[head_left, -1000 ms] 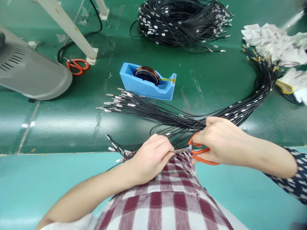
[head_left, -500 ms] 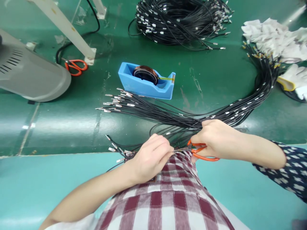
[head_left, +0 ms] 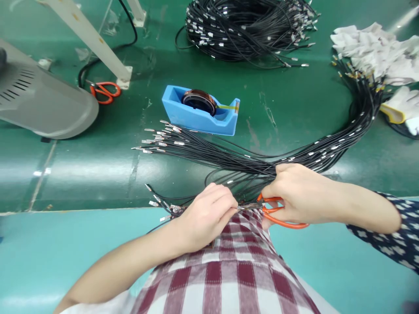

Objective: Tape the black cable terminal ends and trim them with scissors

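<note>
My right hand (head_left: 294, 192) is closed around orange-handled scissors (head_left: 284, 221), fingers in the loops and blades pointing left. My left hand (head_left: 211, 213) pinches a thin cable end at the blade tips; the fingers hide most of it. Beneath and left of that hand, a few black cables (head_left: 157, 198) with white-tagged ends hang over the table edge. Just beyond both hands, a long bundle of black cables (head_left: 222, 159) lies across the table, its silvery tips fanned out to the left.
A blue tape dispenser (head_left: 199, 122) stands behind the bundle. Farther back lies a big coil of black cables (head_left: 242, 39). White gloves (head_left: 376, 52) and a yellow handle (head_left: 393, 114) are at right. At left are a grey machine (head_left: 49, 102) and other orange scissors (head_left: 104, 92).
The scissors' handles have come closer to level with the left fingertips, and the lower loop has swung outward to the right. My left hand stays almost still.
</note>
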`<state>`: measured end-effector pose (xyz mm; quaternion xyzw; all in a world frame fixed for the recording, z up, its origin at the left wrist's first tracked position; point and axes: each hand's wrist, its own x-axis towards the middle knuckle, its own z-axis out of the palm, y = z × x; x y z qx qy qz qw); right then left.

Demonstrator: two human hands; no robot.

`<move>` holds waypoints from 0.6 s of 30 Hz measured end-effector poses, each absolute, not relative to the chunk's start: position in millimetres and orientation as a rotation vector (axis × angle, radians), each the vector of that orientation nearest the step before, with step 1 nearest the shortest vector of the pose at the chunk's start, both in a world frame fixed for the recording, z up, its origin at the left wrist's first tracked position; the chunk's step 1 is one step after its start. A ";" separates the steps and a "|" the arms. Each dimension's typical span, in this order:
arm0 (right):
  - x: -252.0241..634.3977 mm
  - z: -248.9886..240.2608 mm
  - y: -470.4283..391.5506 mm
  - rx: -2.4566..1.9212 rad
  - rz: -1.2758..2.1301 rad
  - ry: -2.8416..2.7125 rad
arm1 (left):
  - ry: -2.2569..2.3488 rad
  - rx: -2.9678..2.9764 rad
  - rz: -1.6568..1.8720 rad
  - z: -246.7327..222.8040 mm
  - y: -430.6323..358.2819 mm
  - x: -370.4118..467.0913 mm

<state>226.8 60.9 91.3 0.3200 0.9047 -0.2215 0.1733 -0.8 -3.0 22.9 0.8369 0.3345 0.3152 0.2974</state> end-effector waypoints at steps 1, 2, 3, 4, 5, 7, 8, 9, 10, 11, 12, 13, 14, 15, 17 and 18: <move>226.5 91.6 61.2 0.907 -0.646 2.550 | 0.883 2.237 0.827 23.1 -3.2 -0.9; 226.2 91.7 61.5 0.902 -0.665 2.534 | 0.875 2.251 0.817 23.3 -3.5 -1.2; 226.0 91.8 61.8 0.898 -0.683 2.516 | 0.869 2.265 0.806 23.4 -3.7 -1.5; 225.8 91.6 62.2 0.893 -0.703 2.494 | 0.860 2.277 0.801 23.4 -4.0 -1.9; 225.8 91.2 62.7 0.887 -0.729 2.471 | 0.848 2.286 0.801 23.4 -4.1 -2.4; 226.3 89.8 63.8 0.877 -0.802 2.419 | 0.821 2.295 0.811 23.1 -4.2 -3.4; 226.9 88.6 64.5 0.878 -0.843 2.398 | 0.808 2.296 0.820 22.8 -4.0 -4.0; 227.6 87.2 65.2 0.880 -0.888 2.379 | 0.801 2.295 0.832 22.2 -3.8 -4.6; 228.3 85.7 66.0 0.885 -0.937 2.362 | 0.794 2.293 0.839 21.4 -3.5 -5.1; 229.0 84.0 66.7 0.890 -0.988 2.347 | 0.789 2.292 0.842 20.2 -3.3 -5.6; 229.6 82.2 67.5 0.892 -1.045 2.330 | 0.784 2.291 0.843 18.8 -3.1 -6.1; 229.8 80.5 68.2 0.889 -1.110 2.310 | 0.780 2.291 0.841 17.1 -3.1 -6.5; 229.9 78.9 68.9 0.881 -1.178 2.288 | 0.775 2.293 0.837 15.3 -3.2 -6.8; 229.8 77.4 69.5 0.873 -1.242 2.271 | 0.773 2.296 0.832 13.6 -3.4 -7.0; 229.7 74.2 70.4 0.870 -1.349 2.248 | 0.771 2.289 0.845 11.5 -3.8 -7.0; 230.0 72.3 70.7 0.880 -1.411 2.220 | 0.777 2.261 0.865 11.6 -3.7 -6.9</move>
